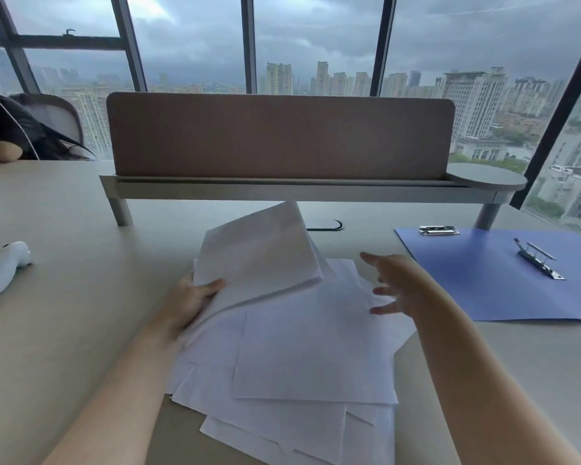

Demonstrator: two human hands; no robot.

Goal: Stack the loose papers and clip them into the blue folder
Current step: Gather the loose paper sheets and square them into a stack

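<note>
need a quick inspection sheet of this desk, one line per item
surface: pale desk, under the papers and the folder.
job's things: held sheaf raised by the left hand; loose papers spread unevenly below it; blue folder lies open to the right, with two metal clips on it.
clutter: white handheld device at the left edge.
grippers: left hand grips the sheaf; right hand has its fingers spread above the papers.
cables: thin cord by the seated person, far left.
surroundings: brown divider; windows showing city towers.
</note>
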